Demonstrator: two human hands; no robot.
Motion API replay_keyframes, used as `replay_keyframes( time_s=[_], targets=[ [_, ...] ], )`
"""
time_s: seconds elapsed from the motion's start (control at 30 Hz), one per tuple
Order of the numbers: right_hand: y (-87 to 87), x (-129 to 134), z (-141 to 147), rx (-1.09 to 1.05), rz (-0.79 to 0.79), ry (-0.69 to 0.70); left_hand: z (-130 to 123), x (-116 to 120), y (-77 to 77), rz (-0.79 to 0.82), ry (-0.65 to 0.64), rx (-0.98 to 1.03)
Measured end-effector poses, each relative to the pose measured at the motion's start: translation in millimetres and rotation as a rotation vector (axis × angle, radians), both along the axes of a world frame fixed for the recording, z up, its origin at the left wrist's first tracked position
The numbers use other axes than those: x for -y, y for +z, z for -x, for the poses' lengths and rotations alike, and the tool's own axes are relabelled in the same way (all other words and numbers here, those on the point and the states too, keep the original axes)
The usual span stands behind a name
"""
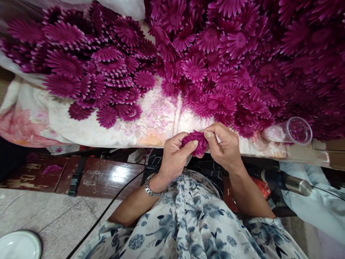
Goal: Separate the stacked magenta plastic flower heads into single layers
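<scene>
Magenta artificial flower (200, 144), seemingly mid-work, is pinched in the left hand (174, 158), the right hand (226, 145) nipping its edge; whether flower heaps (215, 54) across the upper frame are finished is unclear.

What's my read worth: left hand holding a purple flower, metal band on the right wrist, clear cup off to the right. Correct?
One slip: the metal band is on the left wrist, per the head view. The rest stands: left hand holding a purple flower, clear cup off to the right.
</scene>
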State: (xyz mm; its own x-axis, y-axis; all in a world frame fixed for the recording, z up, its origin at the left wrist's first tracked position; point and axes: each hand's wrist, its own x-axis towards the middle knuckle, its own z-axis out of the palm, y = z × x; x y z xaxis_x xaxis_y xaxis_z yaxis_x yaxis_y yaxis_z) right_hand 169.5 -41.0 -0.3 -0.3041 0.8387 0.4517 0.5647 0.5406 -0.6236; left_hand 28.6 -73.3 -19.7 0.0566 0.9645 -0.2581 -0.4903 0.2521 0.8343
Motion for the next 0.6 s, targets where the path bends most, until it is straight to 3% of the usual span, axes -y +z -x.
replay_keyframes(
  time_s=[0.23,0.37,0.47,0.6],
  targets=[
    [-2.1,3.5,-0.5,0.002,0.073,-0.048,-0.2,0.2,3.9,0.028,0.014,-0.016],
    [-0.9,7.1,-5.7,-0.182,0.252,-0.089,0.7,-1.3,7.0,0.012,0.058,-0.066],
    [-2.7,10.0,-5.5,-0.369,0.416,-0.036,1.0,-1.4,9.1,-0.038,0.091,-0.113],
    [-6.9,12.3,0.5,-0.470,0.488,-0.013,-0.2,1.0,10.2,-0.073,0.016,-0.126]
  ],
)
